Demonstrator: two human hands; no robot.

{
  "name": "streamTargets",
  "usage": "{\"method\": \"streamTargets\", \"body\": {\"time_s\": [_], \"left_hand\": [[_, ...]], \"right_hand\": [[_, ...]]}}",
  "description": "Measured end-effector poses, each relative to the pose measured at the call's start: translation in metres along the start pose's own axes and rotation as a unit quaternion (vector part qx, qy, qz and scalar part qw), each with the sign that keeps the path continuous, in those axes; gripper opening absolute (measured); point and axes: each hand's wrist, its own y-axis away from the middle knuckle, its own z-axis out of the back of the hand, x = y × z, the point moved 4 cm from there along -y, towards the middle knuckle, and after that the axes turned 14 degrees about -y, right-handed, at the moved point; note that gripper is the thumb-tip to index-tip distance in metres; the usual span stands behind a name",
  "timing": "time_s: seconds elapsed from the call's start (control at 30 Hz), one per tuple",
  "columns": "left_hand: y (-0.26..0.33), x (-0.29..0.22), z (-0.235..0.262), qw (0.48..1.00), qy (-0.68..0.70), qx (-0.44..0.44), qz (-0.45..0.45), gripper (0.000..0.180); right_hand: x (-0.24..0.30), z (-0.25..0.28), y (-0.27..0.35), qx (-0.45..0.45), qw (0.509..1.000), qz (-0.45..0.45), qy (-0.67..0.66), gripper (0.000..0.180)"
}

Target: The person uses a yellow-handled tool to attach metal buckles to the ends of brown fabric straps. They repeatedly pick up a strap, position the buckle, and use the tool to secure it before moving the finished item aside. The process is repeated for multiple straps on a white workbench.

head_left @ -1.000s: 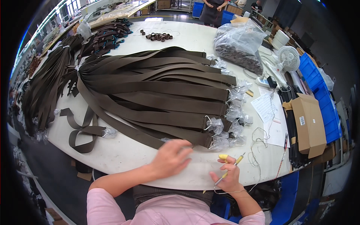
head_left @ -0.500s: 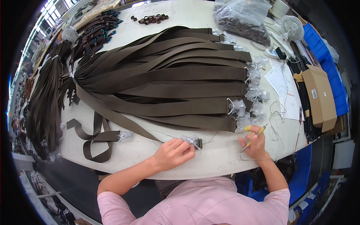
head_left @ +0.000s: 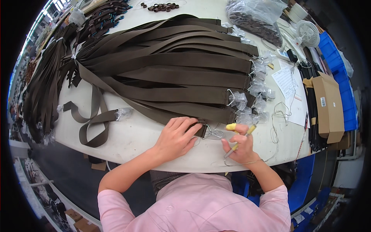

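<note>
While the left hand [head_left: 176, 137] pins it, the strap end [head_left: 201, 130] lies between both hands.

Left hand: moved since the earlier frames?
Yes. The left hand went from bare table near the front edge forward onto the end of the nearest brown strap, by its metal ring.

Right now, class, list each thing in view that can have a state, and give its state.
Left hand: pressing flat on a strap end.
Right hand: closed around a yellow tool.
Brown straps: fanned out flat.
Cardboard box: flaps open.
Small fan: lying on the table.
Plastic bag: filled.
</note>
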Motion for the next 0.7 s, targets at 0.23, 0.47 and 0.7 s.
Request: {"method": "streamTargets", "body": {"time_s": [0.23, 0.47, 0.7], "left_hand": [[0.018, 0.019, -0.006, 0.976, 0.169, 0.126, 0.061, 0.051], [0.025, 0.025, 0.007, 0.935, 0.323, 0.117, 0.084, 0.058], [0.056, 0.029, 0.010, 0.991, -0.066, 0.083, -0.081, 0.062]], "right_hand": [[0.021, -0.024, 0.009, 0.095, 0.995, 0.017, -0.007, 0.036], [0.035, -0.041, 0.007, 0.098, 0.995, 0.004, -0.012, 0.034], [0.035, -0.045, 0.013, 0.129, 0.990, -0.020, 0.049, 0.034]]}}
